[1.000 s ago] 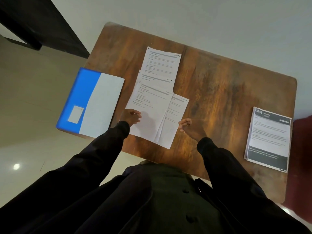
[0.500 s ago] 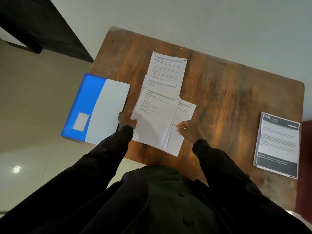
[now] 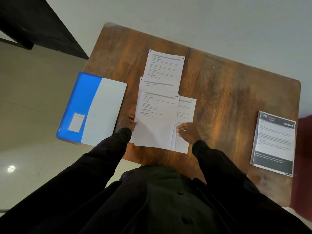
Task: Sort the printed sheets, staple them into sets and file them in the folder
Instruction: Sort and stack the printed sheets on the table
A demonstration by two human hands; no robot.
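Printed white sheets lie overlapping in the middle of the wooden table (image 3: pixel 236 98). One sheet (image 3: pixel 164 66) lies farthest, a second sheet (image 3: pixel 159 84) overlaps it, and a near stack of sheets (image 3: pixel 157 119) covers a further sheet (image 3: pixel 186 108) on the right. My left hand (image 3: pixel 129 123) pinches the stack's left edge, thumb on top. My right hand (image 3: pixel 185 131) holds the stack's right edge with curled fingers. The blue folder (image 3: pixel 81 102) lies at the table's left edge, partly overhanging, with a pale cover sheet (image 3: pixel 104 112) over its right half. No stapler is in view.
A separate pile of printed pages (image 3: pixel 273 142) with dark bands sits at the table's right end. A dark red object (image 3: pixel 303 157) stands just beyond that end. Dark furniture (image 3: pixel 33 22) is at the upper left. Pale floor surrounds the table.
My left hand slid from the top of the near stack to its left edge and now pinches it. My right hand closed in on the right edge. The stack looks squarer.
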